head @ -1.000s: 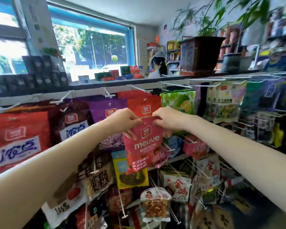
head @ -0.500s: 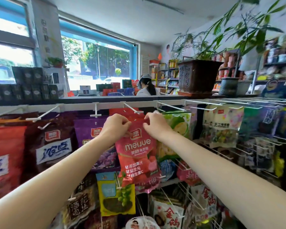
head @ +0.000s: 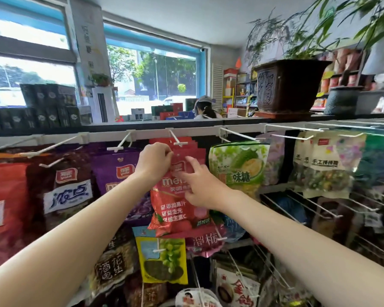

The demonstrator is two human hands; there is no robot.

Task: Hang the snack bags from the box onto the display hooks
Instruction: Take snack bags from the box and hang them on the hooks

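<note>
A red snack bag (head: pixel 175 209) with white lettering hangs in front of the top row of the rack, its top edge just below the tip of a white display hook (head: pixel 180 143). My left hand (head: pixel 154 161) pinches the bag's top left corner. In front of the bag's upper right, my right hand (head: pixel 200 185) has its fingers spread and relaxed, fingertips near the bag's logo. More red bags of the same kind hang behind on that hook. The box is not in view.
White hooks run along the top rail: purple bags (head: pixel 118 171) to the left, a green durian candy bag (head: pixel 239 165) to the right. Lower hooks carry more snack bags. A dark plant pot (head: pixel 288 85) stands on the shelf above. A person sits beyond the rack.
The red bag went up from the middle of the rack to the top hook. My right hand has let go of its top edge and opened; the left still pinches the corner.
</note>
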